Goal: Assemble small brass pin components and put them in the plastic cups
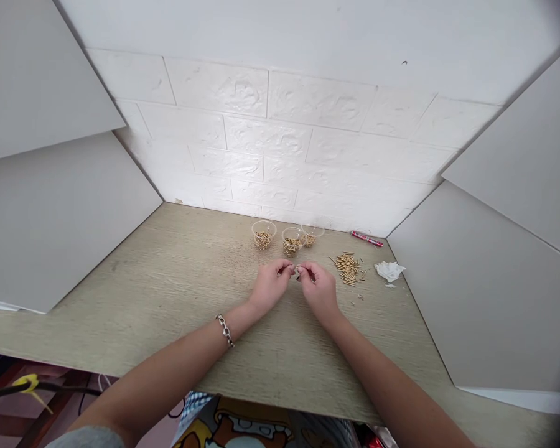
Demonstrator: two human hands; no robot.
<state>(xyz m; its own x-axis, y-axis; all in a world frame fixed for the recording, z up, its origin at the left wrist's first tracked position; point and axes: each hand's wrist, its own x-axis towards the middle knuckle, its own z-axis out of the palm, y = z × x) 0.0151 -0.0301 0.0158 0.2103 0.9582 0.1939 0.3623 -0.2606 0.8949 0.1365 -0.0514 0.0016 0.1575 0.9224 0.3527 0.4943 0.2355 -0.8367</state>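
Note:
My left hand [273, 283] and my right hand [316, 285] meet above the table, fingertips pinched close together. Between them is a tiny gold-coloured piece [296, 268], mostly covered by the fingers; its exact kind cannot be made out. Just beyond the hands stand three clear plastic cups: a left cup [264, 231], a middle cup [293, 239] and a right cup [312, 233], each with small gold-coloured parts inside. To the right of my right hand lies a loose pile of thin gold-coloured metal pins [348, 269].
A red pen-like stick [366, 239] lies by the back wall. Crumpled white tissue [389, 270] sits at the right, near a grey side panel [485, 298]. A few small bits [360, 297] lie below the pile. Another grey panel [65, 224] borders the wooden table [182, 274] at left.

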